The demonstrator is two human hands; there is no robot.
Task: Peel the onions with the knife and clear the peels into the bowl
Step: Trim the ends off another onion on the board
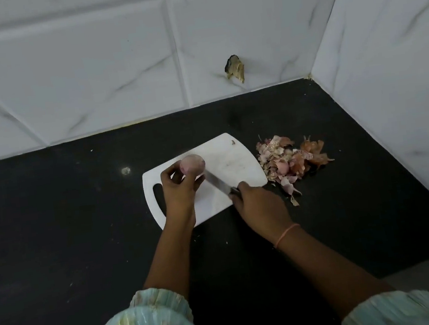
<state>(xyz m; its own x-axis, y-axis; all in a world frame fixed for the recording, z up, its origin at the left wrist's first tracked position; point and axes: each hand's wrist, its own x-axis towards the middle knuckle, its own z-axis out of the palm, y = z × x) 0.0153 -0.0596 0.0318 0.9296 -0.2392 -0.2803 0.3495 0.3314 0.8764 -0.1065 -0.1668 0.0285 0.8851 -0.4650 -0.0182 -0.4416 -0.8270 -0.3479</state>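
A pinkish onion (191, 164) is held over the white cutting board (234, 160) by my left hand (179, 191), whose fingers curl round it from below. My right hand (259, 208) grips the handle of a knife (218, 182); its blade points up-left and its tip reaches the onion's lower right side. A pile of pink and orange onion peels (289, 161) lies on the black counter just right of the board. No bowl is in view.
The black counter (66, 221) runs to a white tiled wall at the back and on the right, forming a corner. A brown chipped spot (235, 68) marks the back wall. Small crumbs dot the counter.
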